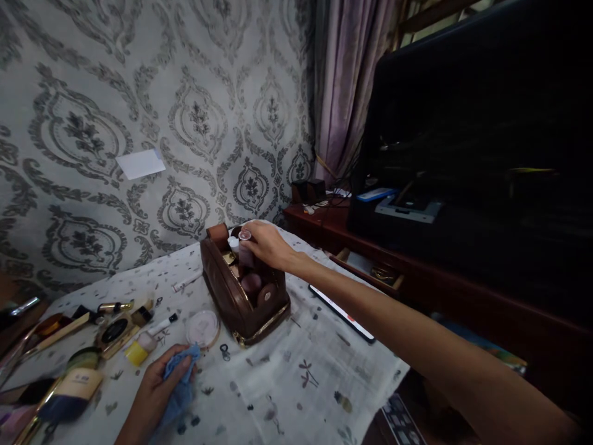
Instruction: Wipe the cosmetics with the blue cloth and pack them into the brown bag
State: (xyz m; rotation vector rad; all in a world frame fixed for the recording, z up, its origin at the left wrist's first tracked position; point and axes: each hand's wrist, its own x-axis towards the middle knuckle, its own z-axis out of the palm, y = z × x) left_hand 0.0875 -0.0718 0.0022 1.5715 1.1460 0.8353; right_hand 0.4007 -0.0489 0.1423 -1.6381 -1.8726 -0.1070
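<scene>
A brown cosmetic bag (221, 289) stands unzipped on the patterned cloth, with several small containers inside. My right hand (269, 244) reaches into its top. Its fingers are closed around a slim pinkish cylindrical container (245, 254), which stands upright in the bag's opening. Beside it is a white-capped item (233, 243). Nearer to me, my left hand (156, 384) is closed on a crumpled blue cloth (180, 390). A round clear compact (202, 327) lies on the table just beyond that cloth, beside the bag.
Several cosmetics lie at the left, including a yellow-bottomed bottle (138, 351) and a dark compact (114, 330). A phone (341, 315) lies under my right forearm. To the right are an open drawer (365, 267) and a large black screen (472, 154).
</scene>
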